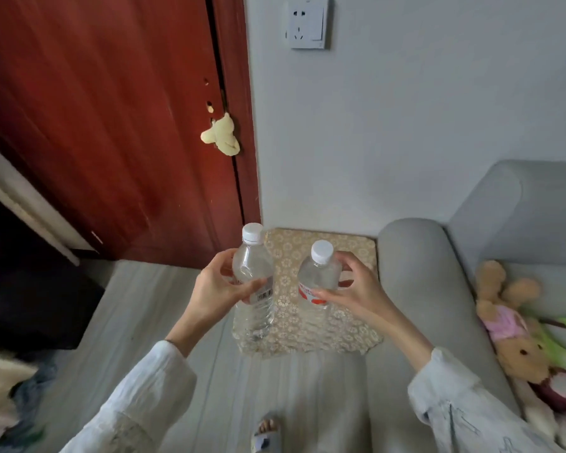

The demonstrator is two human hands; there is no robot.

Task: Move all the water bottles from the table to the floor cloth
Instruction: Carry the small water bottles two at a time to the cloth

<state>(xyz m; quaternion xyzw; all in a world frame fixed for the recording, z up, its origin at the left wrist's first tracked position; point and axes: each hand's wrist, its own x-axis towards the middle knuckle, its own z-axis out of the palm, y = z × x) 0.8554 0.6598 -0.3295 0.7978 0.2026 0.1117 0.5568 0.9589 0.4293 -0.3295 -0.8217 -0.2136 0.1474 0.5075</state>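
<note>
Left hand (216, 289) wrapped round one water bottle (254, 282), right hand (350, 289) gripping the second bottle (319, 276), both upright, white caps up, held side by side above the patterned floor cloth (350, 253), beside the grey sofa (415, 273)

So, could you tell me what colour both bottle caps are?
Both caps are white, seen in the head view.

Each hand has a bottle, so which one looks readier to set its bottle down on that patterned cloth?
Probably the right hand: its clear red-labelled water bottle hangs over the beige flowered floor cloth, while the left hand's clear bottle hangs over the cloth's edge.
</note>
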